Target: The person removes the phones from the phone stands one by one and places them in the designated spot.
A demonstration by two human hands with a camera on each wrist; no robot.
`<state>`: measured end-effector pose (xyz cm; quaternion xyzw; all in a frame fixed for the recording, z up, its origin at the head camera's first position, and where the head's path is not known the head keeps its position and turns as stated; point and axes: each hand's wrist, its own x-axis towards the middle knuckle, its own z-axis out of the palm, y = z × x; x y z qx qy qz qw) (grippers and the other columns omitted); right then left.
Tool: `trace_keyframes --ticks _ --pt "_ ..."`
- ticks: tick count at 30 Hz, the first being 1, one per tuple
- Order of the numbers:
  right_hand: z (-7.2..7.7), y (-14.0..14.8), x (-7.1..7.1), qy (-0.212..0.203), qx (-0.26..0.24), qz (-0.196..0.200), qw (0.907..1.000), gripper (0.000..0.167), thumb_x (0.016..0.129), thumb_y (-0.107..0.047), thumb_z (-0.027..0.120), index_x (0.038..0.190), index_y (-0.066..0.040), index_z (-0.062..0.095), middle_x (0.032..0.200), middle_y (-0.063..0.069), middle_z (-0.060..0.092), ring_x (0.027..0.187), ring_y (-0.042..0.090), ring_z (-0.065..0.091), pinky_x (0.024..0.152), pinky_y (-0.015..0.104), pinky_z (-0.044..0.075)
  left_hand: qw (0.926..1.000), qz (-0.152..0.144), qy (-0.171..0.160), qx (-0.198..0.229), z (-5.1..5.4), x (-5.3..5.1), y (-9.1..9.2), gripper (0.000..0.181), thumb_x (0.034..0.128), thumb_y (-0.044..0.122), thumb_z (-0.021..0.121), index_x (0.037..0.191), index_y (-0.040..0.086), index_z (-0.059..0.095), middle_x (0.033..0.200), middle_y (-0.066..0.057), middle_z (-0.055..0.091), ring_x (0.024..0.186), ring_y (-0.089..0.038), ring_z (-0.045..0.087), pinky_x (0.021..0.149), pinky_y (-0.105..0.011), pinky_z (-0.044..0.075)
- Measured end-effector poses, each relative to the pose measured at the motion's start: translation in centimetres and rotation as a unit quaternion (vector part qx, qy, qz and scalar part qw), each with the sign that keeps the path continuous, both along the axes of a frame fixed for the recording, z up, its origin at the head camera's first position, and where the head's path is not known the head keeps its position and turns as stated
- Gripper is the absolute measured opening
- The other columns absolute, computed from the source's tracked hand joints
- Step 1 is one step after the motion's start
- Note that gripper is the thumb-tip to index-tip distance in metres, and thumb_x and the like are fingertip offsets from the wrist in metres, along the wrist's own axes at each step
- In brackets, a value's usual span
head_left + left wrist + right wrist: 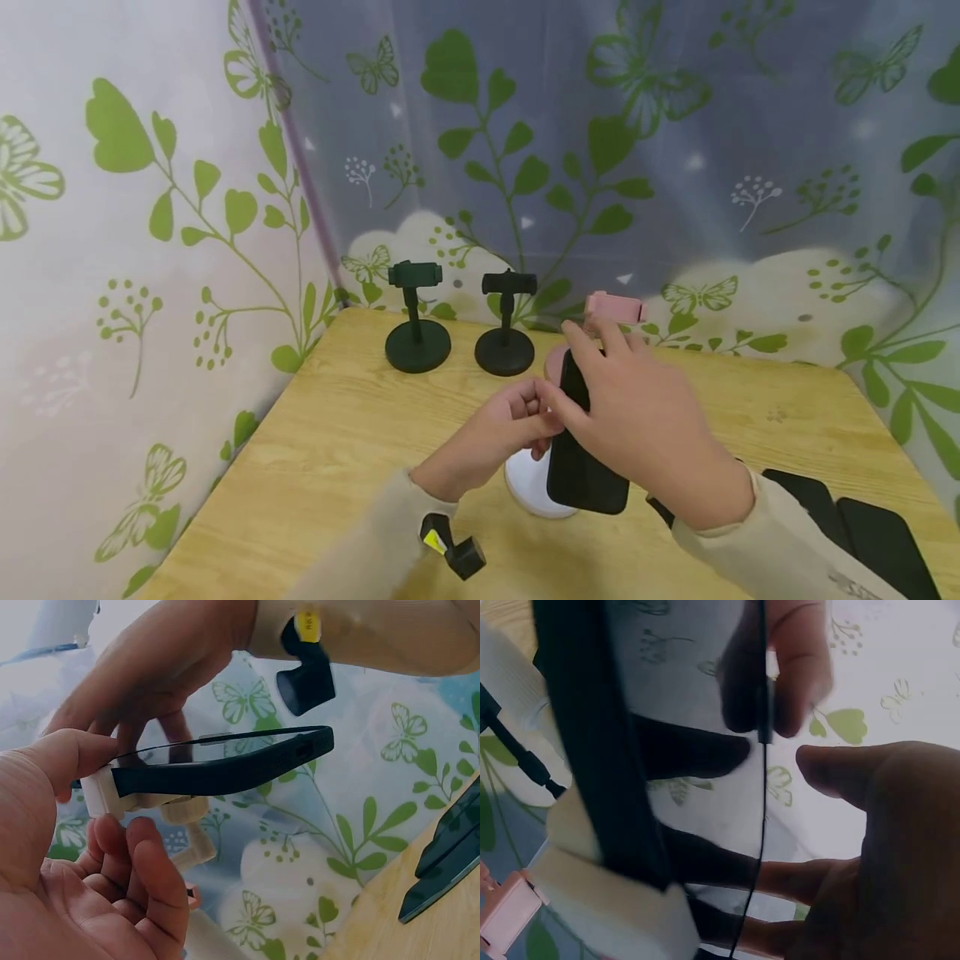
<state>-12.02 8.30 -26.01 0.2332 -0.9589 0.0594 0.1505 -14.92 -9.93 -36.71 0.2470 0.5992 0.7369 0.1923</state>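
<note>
A dark phone [588, 479] sits tilted in the clamp of a white phone stand, whose round base [528, 483] rests on the wooden table. At the phone's near edge in the left wrist view, my left hand [487, 433] pinches the white clamp [101, 793], thumb above and fingertips below. Spread over the screen, my right hand [652, 408] has its fingers extended. In the right wrist view the right thumb [840, 769] stands off the glass, while other fingertips reach the phone's edge; dark reflections blur the exact contact. The stand's neck is mostly hidden in the head view.
Behind stand a dark green phone stand [417, 346], a black one [505, 352] and a pink one [615, 308], partly covered by my right hand. More dark phones [881, 533] lie at the table's right, partly under my right sleeve. Leaf-patterned cloth [525, 167] hangs behind the table.
</note>
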Motion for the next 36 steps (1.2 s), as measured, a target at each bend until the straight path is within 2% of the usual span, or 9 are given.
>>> trace_keyframes --ticks 3,6,9,12,16,20,23,27,36 --pt "-0.4 -0.2 -0.1 0.034 0.033 0.004 0.9989 0.067 0.101 -0.054 0.060 0.145 -0.005 0.055 0.138 0.023 0.058 0.106 0.043 0.065 0.053 0.044 0.054 1.0000 -0.002 0.003 0.003 -0.1 0.3 0.3 0.012 0.1049 0.011 0.060 0.115 0.009 0.054 0.089 0.003 0.055 0.070 -0.013 0.049 0.067 -0.024 0.046" --pt "-0.9 -0.3 0.0 0.095 0.048 0.016 0.9942 0.056 0.099 -0.049 0.066 0.131 -0.003 0.064 0.112 0.019 0.067 0.083 0.037 0.064 0.044 0.036 0.046 0.9999 -0.011 0.006 0.007 -0.2 0.6 0.6 0.012 0.1041 0.011 0.060 0.115 0.007 0.056 0.089 0.003 0.055 0.070 -0.012 0.048 0.066 -0.024 0.045" --pt "-1.4 -0.2 0.0 0.136 0.040 0.043 0.9889 0.040 0.097 -0.044 0.071 0.112 -0.007 0.066 0.088 0.011 0.062 0.070 0.029 0.056 0.040 0.029 0.036 0.9998 -0.017 0.010 0.006 -0.4 1.0 0.8 0.015 0.1027 0.013 0.061 0.115 0.005 0.057 0.087 0.003 0.055 0.067 -0.011 0.047 0.064 -0.024 0.043" --pt "-1.6 0.2 -0.5 0.145 0.018 0.088 0.9853 0.029 0.096 -0.038 0.072 0.099 -0.011 0.061 0.078 0.003 0.053 0.062 0.021 0.046 0.043 0.026 0.032 0.9998 -0.016 0.010 0.005 -0.4 1.2 0.9 0.018 0.1011 0.014 0.064 0.115 0.005 0.056 0.090 0.003 0.057 0.066 -0.011 0.047 0.063 -0.023 0.043" --pt "-1.8 0.9 -1.5 0.144 -0.003 0.140 0.9796 0.022 0.096 -0.032 0.070 0.092 -0.015 0.055 0.073 -0.003 0.043 0.057 0.014 0.033 0.045 0.025 0.027 0.9999 -0.009 0.009 0.005 -0.3 1.2 1.0 0.024 0.0999 0.016 0.069 0.116 0.004 0.057 0.099 0.002 0.060 0.066 -0.011 0.047 0.063 -0.022 0.043" --pt "-2.0 1.3 -2.0 0.164 -0.018 0.162 0.9730 0.015 0.094 -0.026 0.066 0.088 -0.017 0.055 0.072 -0.005 0.042 0.057 0.012 0.032 0.046 0.024 0.027 0.9999 -0.009 0.007 0.008 -0.2 1.1 1.1 0.031 0.0998 0.018 0.070 0.124 0.003 0.057 0.099 0.003 0.060 0.067 -0.011 0.047 0.062 -0.021 0.042" --pt "-2.4 1.2 -2.2 0.173 -0.033 0.157 0.9717 0.011 0.092 -0.024 0.063 0.087 -0.018 0.056 0.071 -0.006 0.042 0.056 0.010 0.032 0.045 0.023 0.026 0.9998 -0.015 0.001 0.011 -0.3 1.1 1.1 0.037 0.0995 0.018 0.070 0.130 0.002 0.055 0.098 0.004 0.060 0.068 -0.010 0.047 0.062 -0.021 0.042" --pt "-2.9 1.1 -2.2 0.170 -0.046 0.136 0.9749 0.007 0.090 -0.026 0.061 0.085 -0.021 0.057 0.069 -0.008 0.041 0.055 0.010 0.032 0.043 0.023 0.025 0.9998 -0.020 -0.006 0.006 -0.2 1.1 1.0 0.042 0.0990 0.021 0.070 0.132 0.000 0.054 0.095 0.006 0.060 0.069 -0.009 0.046 0.064 -0.021 0.041" --pt "-3.1 1.1 -2.2 0.149 -0.046 0.133 0.9788 0.008 0.092 -0.026 0.059 0.088 -0.020 0.058 0.072 -0.007 0.044 0.057 0.010 0.037 0.043 0.023 0.028 0.9990 -0.030 -0.019 0.028 -0.5 1.0 1.2 0.031 0.0973 0.024 0.072 0.118 0.005 0.057 0.088 0.007 0.057 0.066 -0.009 0.043 0.065 -0.023 0.038"
